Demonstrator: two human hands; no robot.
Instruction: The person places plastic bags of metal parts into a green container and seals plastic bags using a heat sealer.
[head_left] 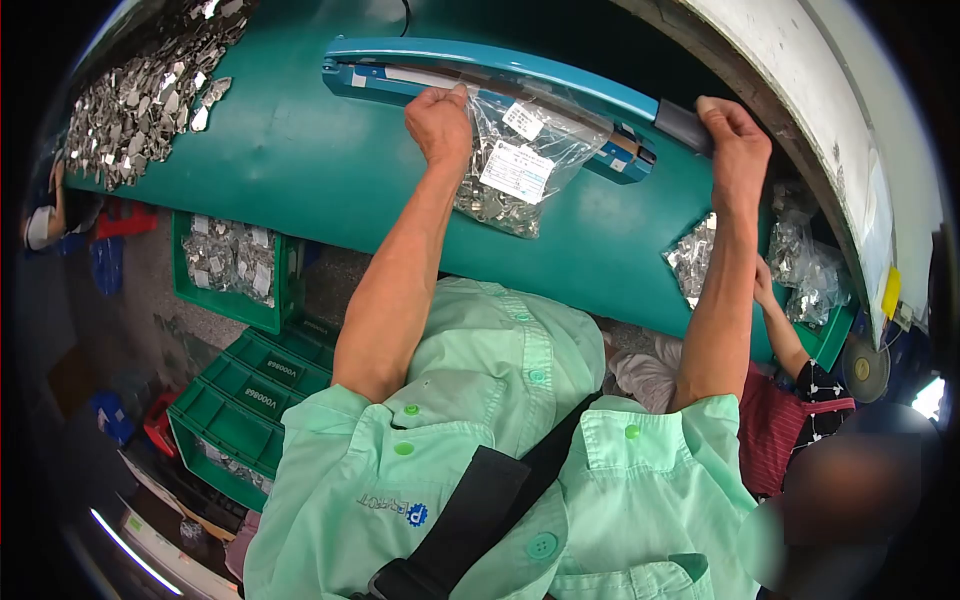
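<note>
A blue hand-operated bag sealer (560,75) lies across the green table, its long arm over the mouth of a clear plastic bag (498,212). Small metal parts fill the lower end of the bag, and two white labels (517,172) show on its film. My left hand (440,128) pinches the bag's upper left corner, close against the sealer. At the other end, my right hand (738,150) is closed on the dark grey handle (683,127) of the sealer's arm. Whether the arm is fully pressed down, I cannot tell.
Loose metal parts (150,100) are heaped at the table's far left. Another filled bag (692,262) lies right, near a co-worker's hand (764,280). Green crates (225,400) stand below the table's left edge; one (190,285) holds filled bags. A pale curved edge (760,70) borders the right.
</note>
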